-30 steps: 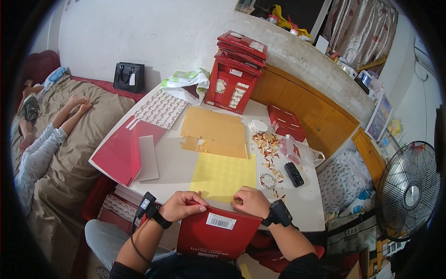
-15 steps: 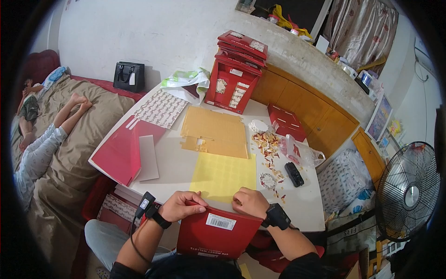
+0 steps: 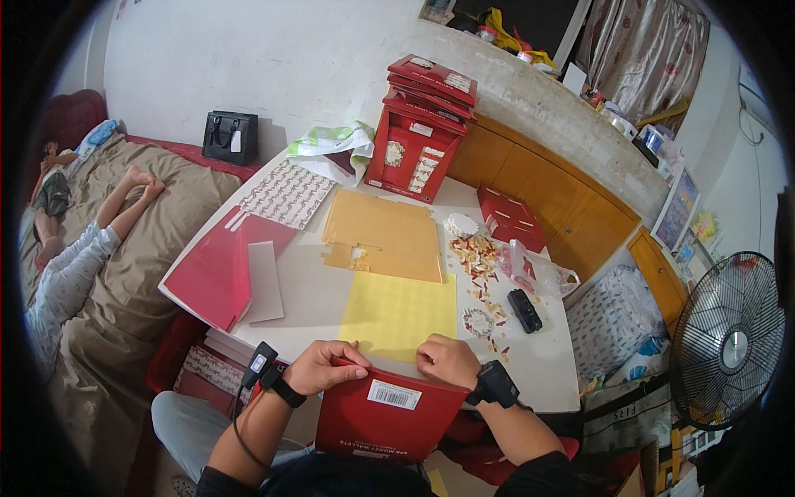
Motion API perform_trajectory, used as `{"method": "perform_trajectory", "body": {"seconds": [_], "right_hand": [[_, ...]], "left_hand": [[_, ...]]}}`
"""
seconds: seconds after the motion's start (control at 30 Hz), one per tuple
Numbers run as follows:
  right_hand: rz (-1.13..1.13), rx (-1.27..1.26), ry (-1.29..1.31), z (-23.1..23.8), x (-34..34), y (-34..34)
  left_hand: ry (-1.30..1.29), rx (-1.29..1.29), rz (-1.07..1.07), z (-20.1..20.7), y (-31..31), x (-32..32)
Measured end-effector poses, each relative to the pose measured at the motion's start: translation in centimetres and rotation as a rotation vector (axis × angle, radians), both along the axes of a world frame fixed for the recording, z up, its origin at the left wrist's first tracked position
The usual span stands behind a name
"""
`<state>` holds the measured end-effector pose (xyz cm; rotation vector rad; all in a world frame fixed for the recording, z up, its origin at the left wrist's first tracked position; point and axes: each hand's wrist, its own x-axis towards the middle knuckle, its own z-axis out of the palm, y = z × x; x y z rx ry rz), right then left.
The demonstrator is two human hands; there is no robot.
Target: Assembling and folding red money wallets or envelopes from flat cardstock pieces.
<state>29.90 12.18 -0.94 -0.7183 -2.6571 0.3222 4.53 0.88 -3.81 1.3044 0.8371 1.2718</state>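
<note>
A red cardboard box (image 3: 373,422) with a white barcode label stands tilted at the table's near edge, close to my body. My left hand (image 3: 327,367) pinches its upper left edge, thumb on top and the fingers partly hidden behind. My right hand (image 3: 447,361) is curled closed just beyond the upper right edge; what its fingers hold, if anything, is hidden. Just past both hands lies a yellow sheet (image 3: 397,315) with faint round marks. Behind that sheet is a flat brown cardboard piece (image 3: 381,236) with torn, notched edges.
Small red and tan scraps (image 3: 476,265) are scattered at right, near a black device (image 3: 524,311) and a clear plastic bag (image 3: 538,272). Red boxes (image 3: 418,153) are stacked at the back. Pink-red card (image 3: 224,269) lies left. A fan (image 3: 733,344) stands right; people lie on the bed (image 3: 157,215).
Almost nothing differs. My right hand has shifted very slightly, and the red box stays in my left hand's pinch.
</note>
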Motion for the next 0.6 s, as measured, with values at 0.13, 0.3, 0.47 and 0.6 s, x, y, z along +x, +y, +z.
{"method": "perform_trajectory", "body": {"seconds": [0.13, 0.3, 0.47, 0.6], "right_hand": [[-0.055, -0.07, 0.057, 0.0, 0.4, 0.3], [-0.262, -0.519, 0.262, 0.0, 1.4, 0.5], [-0.255, -0.786, 0.41, 1.2, 2.6, 0.4], [-0.103, -0.564, 0.347, 4.1, 3.2, -0.8]], "left_hand": [[-0.009, -0.027, 0.006, 0.2, 0.0, 0.0], [-0.009, -0.04, 0.008, 0.3, -0.1, 0.1], [0.021, -0.031, 0.024, 0.5, -0.2, 0.2], [0.077, 0.005, 0.047, 0.5, -0.4, 0.3]]}}
